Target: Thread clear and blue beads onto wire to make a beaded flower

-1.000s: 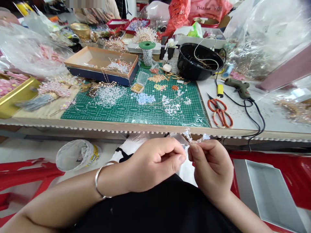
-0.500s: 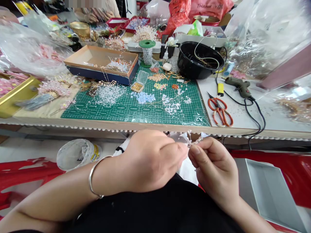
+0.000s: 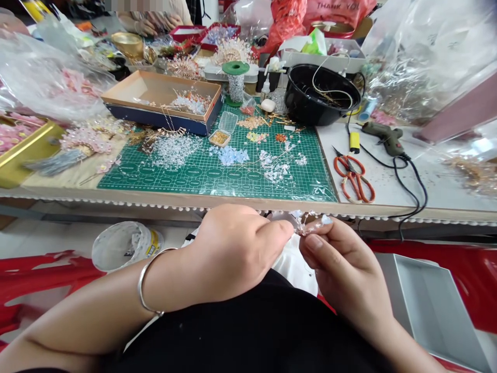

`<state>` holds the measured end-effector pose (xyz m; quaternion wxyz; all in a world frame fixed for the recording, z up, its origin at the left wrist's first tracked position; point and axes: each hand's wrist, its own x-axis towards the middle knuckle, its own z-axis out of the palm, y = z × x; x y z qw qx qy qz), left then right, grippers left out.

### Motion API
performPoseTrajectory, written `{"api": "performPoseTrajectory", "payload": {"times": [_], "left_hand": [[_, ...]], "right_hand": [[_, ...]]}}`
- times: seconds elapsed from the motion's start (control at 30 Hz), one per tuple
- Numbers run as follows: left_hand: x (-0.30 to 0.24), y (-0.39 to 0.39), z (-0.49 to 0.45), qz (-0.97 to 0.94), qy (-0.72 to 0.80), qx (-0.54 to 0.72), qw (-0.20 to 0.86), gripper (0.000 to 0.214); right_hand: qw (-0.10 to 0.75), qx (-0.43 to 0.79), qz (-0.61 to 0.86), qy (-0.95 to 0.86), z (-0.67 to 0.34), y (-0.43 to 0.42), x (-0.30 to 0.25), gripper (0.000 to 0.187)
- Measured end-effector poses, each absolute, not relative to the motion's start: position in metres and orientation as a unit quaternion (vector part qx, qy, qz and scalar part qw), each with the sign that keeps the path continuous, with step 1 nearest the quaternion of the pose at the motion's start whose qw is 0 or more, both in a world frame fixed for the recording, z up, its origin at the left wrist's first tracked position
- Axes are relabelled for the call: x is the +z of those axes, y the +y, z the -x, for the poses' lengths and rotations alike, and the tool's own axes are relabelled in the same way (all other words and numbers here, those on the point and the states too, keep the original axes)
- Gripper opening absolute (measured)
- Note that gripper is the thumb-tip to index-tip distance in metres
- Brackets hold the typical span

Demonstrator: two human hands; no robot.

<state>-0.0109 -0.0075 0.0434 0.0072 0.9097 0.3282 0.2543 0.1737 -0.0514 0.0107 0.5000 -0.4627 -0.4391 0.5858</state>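
My left hand and my right hand meet in front of my lap, just below the table edge. Both are closed in a pinch on a small strand of clear crystal beads that sticks up between the fingertips. A silver bangle sits on my left wrist. On the green cutting mat above my hands lie piles of clear, pale blue and orange beads.
Red scissors and a glue gun with its black cord lie right of the mat. A black bowl, a green spool and a shallow box stand behind. Another person's hands work far back. A grey box is by my right knee.
Both hands rose slightly toward the table edge. My left hand turned over so its back faces up, still pinching the bead strand with the right.
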Motion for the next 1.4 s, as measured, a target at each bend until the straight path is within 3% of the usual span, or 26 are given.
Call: {"api": "performPoseTrajectory", "payload": {"times": [0.2, 0.37, 0.53, 0.67, 0.77, 0.93, 1.07, 1.23, 1.4], "left_hand": [[0.043, -0.007, 0.013, -0.913, 0.324, 0.25, -0.011, 0.018], [0.04, -0.012, 0.009, -0.907, 0.331, 0.259, 0.042, 0.02], [0.044, -0.014, 0.006, -0.879, 0.343, 0.25, 0.218, 0.02], [0.055, -0.005, 0.011, -0.837, 0.364, 0.204, 0.355, 0.015], [0.058, 0.001, 0.013, -0.86, 0.336, 0.218, 0.316, 0.015], [0.056, 0.002, 0.013, -0.926, 0.247, 0.269, 0.093, 0.015], [0.06, 0.001, 0.012, -0.935, 0.215, 0.28, 0.029, 0.018], [0.06, 0.002, 0.013, -0.938, 0.201, 0.281, 0.031, 0.017], [0.064, 0.009, 0.011, -0.951, 0.198, 0.183, 0.152, 0.02]], "right_hand": [[0.466, 0.584, 0.484, -0.455, -0.175, -0.05, 0.012, 0.013], [0.488, 0.501, 0.503, -0.507, -0.171, -0.052, 0.005, 0.011], [0.482, 0.41, 0.534, -0.561, -0.169, -0.055, 0.002, 0.009], [0.453, 0.413, 0.513, -0.602, -0.172, -0.057, 0.003, 0.009], [0.428, 0.408, 0.501, -0.631, -0.176, -0.059, 0.003, 0.011], [0.403, 0.368, 0.484, -0.684, -0.179, -0.06, 0.007, 0.012], [0.389, 0.331, 0.464, -0.724, -0.181, -0.059, 0.015, 0.013], [0.349, 0.331, 0.448, -0.754, -0.185, -0.057, 0.02, 0.012], [0.277, 0.389, 0.427, -0.767, -0.19, -0.054, 0.022, 0.018]]}}
